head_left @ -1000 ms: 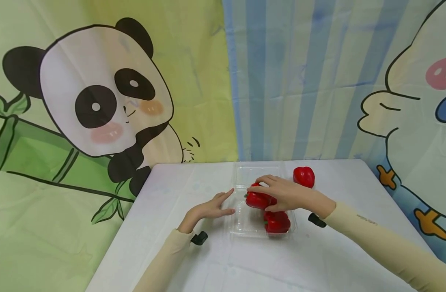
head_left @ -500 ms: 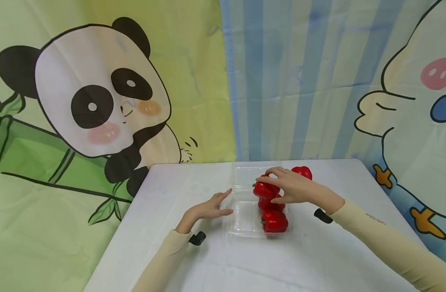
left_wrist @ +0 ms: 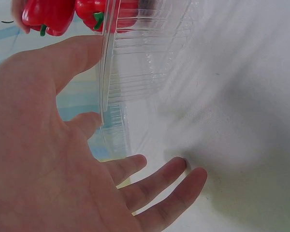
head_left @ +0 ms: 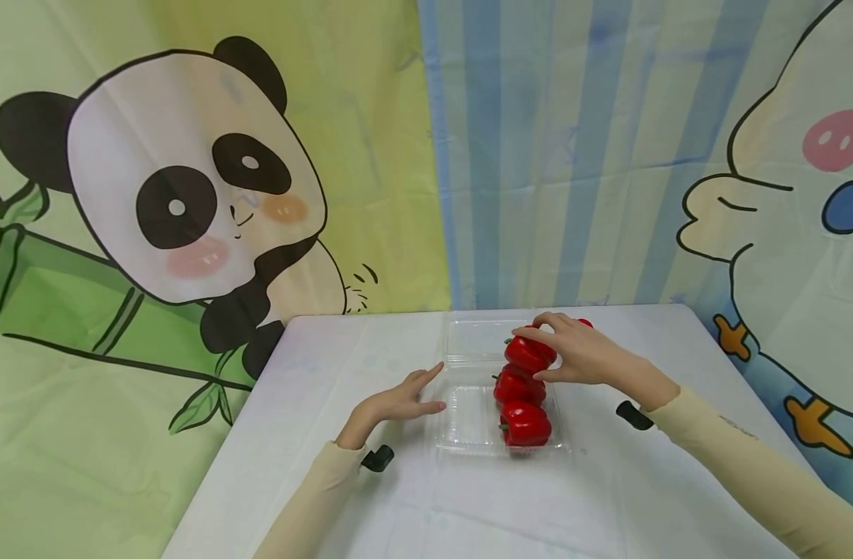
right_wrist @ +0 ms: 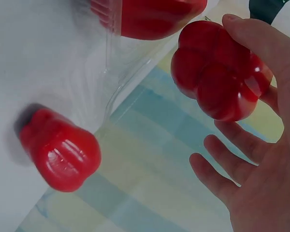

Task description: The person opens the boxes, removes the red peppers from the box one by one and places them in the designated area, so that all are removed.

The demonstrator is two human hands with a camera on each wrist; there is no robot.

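My right hand (head_left: 587,353) holds a red bell pepper (head_left: 528,354) over the right side of a clear plastic clamshell box (head_left: 468,415); in the right wrist view the held pepper (right_wrist: 217,72) sits between thumb and fingers. Two more red bell peppers lie along the box's right side, a middle pepper (head_left: 518,386) and a front pepper (head_left: 525,424). My left hand (head_left: 397,400) stays at the box's left edge with fingers extended. Its thumb touches the box wall (left_wrist: 106,72) in the left wrist view. Nothing is gripped by it.
Another red bell pepper (right_wrist: 63,152) lies on the white table right of the box, mostly hidden behind my right hand in the head view. The box's lid (head_left: 478,340) lies folded back at the far side. A printed curtain (head_left: 524,155) hangs behind the table.
My right hand has carried its pepper to the right and slightly back. The middle pepper in the box, hidden before, now shows. My left hand has stayed in place.
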